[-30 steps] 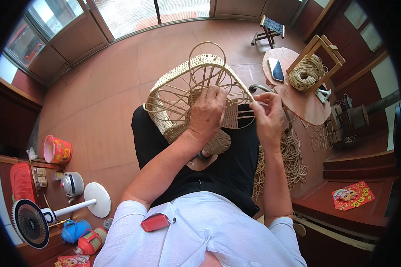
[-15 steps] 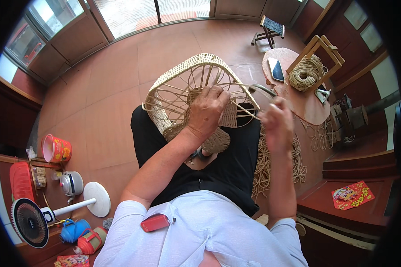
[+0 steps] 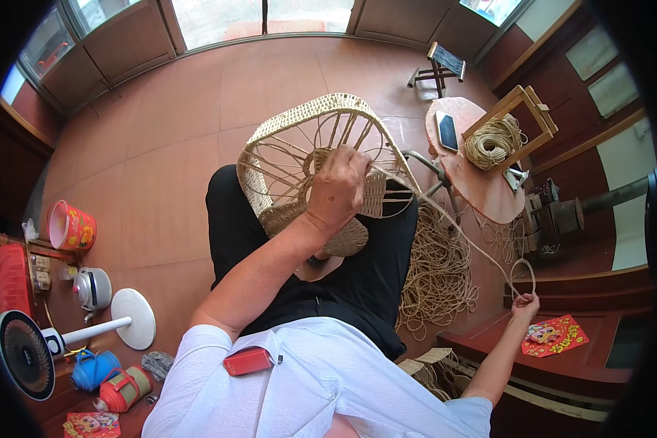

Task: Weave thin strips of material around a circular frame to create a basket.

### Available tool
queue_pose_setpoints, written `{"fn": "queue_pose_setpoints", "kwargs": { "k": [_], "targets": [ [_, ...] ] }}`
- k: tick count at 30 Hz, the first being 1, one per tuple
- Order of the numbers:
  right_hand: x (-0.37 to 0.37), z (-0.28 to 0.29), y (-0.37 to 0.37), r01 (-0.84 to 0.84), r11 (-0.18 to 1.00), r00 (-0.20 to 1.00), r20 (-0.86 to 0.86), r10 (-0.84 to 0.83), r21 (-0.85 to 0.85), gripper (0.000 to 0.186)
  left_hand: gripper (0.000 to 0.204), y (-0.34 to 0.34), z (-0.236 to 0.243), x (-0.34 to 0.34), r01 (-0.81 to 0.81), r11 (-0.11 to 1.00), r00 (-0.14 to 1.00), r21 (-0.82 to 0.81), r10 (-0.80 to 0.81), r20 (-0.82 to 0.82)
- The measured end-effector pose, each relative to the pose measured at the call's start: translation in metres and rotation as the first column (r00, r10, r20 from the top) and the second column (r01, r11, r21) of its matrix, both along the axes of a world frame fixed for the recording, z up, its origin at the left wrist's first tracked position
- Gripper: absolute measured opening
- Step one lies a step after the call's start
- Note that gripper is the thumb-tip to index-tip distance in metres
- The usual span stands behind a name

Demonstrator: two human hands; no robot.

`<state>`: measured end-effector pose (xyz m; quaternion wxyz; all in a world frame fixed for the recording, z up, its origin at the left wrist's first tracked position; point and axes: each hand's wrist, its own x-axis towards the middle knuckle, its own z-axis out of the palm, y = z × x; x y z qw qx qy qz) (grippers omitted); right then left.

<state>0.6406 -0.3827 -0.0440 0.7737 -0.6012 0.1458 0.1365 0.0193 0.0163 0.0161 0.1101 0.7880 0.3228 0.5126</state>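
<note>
While the right hand (image 3: pixel 523 305) is stretched far out to the side, its fingers pinch a thin tan cord (image 3: pixel 456 223), which runs fairly straight from the woven basket (image 3: pixel 343 103); a round loop stands above the fingertips. The basket sits tilted at the lap, between the knees of the black trousers (image 3: pixel 230 219). The left hand (image 3: pixel 338 186) is curled over the inner strands near the middle (its fingertips are hidden, so what exactly it pinches I cannot tell).

The basket looks light, with a stiff pale rim and springier open strands inside that could bend out of shape; the rim or the dense weave seems the safer hold. The cord looks pliable but firm enough to keep a loop, and probably rough rather than slippery, so a fingertip pinch should suit it. Near the right leg lies a loose heap of cord (image 3: pixel 438 270) that could easily tangle.
</note>
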Motion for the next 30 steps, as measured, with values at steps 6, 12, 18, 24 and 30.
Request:
{"fn": "queue_pose_setpoints", "kwargs": {
  "k": [6,12,18,24,30],
  "targets": [
    [-0.122,-0.043,0.061,-0.366,0.721,0.854,0.096,0.511,-0.589,0.03,0.007,0.005,0.007,0.014,-0.09,0.99,0.991,-0.113,0.077,-0.111],
    [-0.317,0.068,0.184,-0.813,0.258,0.228,0.123,0.966,-0.523,0.02,0.008,0.011,0.017,0.013,-0.127,0.977,0.987,-0.17,0.106,-0.122],
    [-0.429,0.096,0.27,-0.832,0.339,0.162,0.392,0.906,-0.439,0.033,0.02,0.002,0.03,0.002,0.005,0.919,0.976,-0.395,-0.091,-0.199],
    [-0.472,0.086,0.333,-0.745,0.476,0.146,0.583,0.799,-0.468,0.054,0.038,0.008,0.037,-0.004,0.069,0.789,0.953,-0.61,-0.233,-0.193],
    [-0.481,0.068,0.35,-0.777,0.569,0.287,0.652,0.702,-0.27,0.053,0.035,0.001,0.032,0.004,-0.022,0.822,0.933,-0.569,-0.187,-0.307]
  ]
}}
